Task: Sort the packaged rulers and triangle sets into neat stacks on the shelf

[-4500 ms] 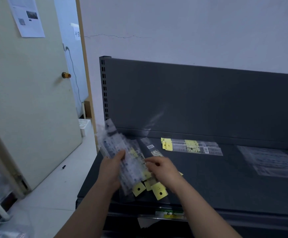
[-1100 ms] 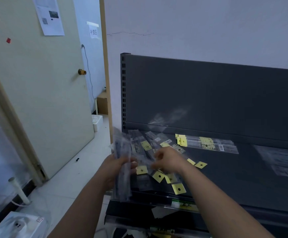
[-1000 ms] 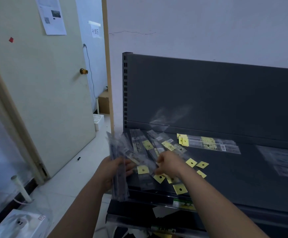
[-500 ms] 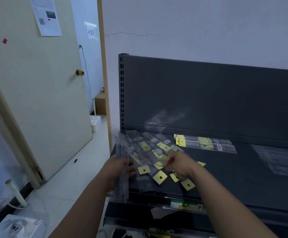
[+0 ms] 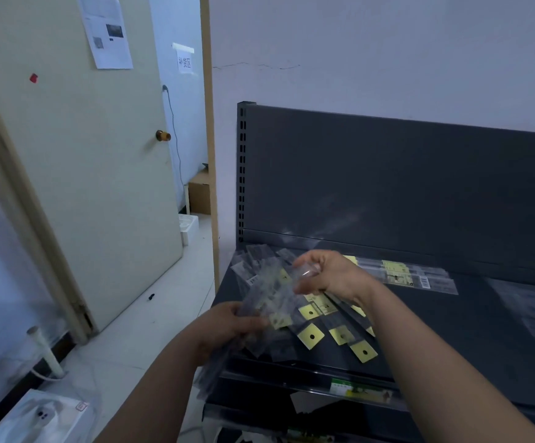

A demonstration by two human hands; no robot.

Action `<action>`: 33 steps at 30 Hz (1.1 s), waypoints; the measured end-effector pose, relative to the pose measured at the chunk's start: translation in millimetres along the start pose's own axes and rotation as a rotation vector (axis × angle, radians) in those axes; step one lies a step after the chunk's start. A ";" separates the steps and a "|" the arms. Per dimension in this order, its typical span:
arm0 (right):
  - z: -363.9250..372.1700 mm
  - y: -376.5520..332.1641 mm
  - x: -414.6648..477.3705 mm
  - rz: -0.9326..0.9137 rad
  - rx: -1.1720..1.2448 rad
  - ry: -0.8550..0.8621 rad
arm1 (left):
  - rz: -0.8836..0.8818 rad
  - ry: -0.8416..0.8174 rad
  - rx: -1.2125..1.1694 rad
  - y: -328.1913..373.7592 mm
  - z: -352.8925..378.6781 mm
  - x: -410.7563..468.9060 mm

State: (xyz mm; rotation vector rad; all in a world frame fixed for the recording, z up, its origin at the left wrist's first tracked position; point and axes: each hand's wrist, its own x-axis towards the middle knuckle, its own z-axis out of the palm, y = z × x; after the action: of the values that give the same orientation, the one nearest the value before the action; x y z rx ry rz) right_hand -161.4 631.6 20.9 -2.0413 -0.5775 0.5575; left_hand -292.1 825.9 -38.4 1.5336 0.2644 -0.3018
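The bundle of packaged rulers (image 5: 261, 298) is fanned out in your left hand (image 5: 228, 324), over the front left corner of the shelf (image 5: 451, 340). Your fingers are curled round its lower part with the thumb on top, and the bottom ends of the packets hang past the shelf's front edge.

Your right hand (image 5: 333, 278) is raised over the top of the fan. Its fingers are bent, and thumb and forefinger pinch the end of one clear packet (image 5: 306, 271). Blur makes it hard to tell whether that packet is free of the bundle.

Below your right wrist, loose packets (image 5: 311, 336) lie splayed on the shelf, their yellow hang tabs pointing toward the front edge. Farther back, a flat stack of rulers (image 5: 413, 278) lies parallel to the dark back panel (image 5: 387, 187) and near it. To the right, well apart from your hands, wide clear packets (image 5: 534, 308) lie flat.

A green and white label (image 5: 355, 386) sits on the shelf's front rail. Left of the shelf, a pale door (image 5: 84, 187) stands open, with a brass knob (image 5: 163, 135) and a printed sheet (image 5: 106, 30) on it. A cardboard box (image 5: 199, 196) rests on the floor beyond the door.
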 end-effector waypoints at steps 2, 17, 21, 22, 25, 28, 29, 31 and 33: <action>13.1 -0.1 3.4 -0.025 0.126 0.047 | 0.007 0.040 -0.110 1.2 -1.9 -3.3; 82.5 25.6 37.7 0.169 -0.504 0.137 | 0.031 0.338 -0.637 -11.2 -29.9 -11.3; 65.8 36.6 42.3 0.227 -0.436 0.264 | 0.003 0.412 -0.625 -9.2 -30.1 -3.2; 61.2 41.2 43.2 0.257 -0.408 0.301 | -0.006 0.419 -0.627 -8.9 -30.8 -1.0; 53.2 49.6 40.1 0.309 -0.571 0.352 | -0.036 0.394 -0.654 -8.3 -32.0 4.0; 59.6 45.4 40.6 0.110 -0.828 0.398 | -0.058 0.410 -0.664 -9.9 -31.8 7.4; 66.4 40.9 44.3 0.005 -0.829 0.353 | -0.061 0.426 -0.671 -10.8 -32.1 8.5; 85.5 30.5 50.3 -0.180 -0.841 0.160 | -0.065 0.462 -0.689 -11.8 -32.7 9.3; 106.5 25.9 51.6 -0.257 -0.843 -0.035 | -0.065 0.481 -0.708 -13.1 -35.6 8.2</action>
State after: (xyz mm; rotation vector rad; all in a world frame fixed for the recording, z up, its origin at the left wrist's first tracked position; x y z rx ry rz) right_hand -178.7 719.2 -60.9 -2.6680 -1.2273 0.1959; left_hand -288.3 861.1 -54.3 0.8732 0.7183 0.1187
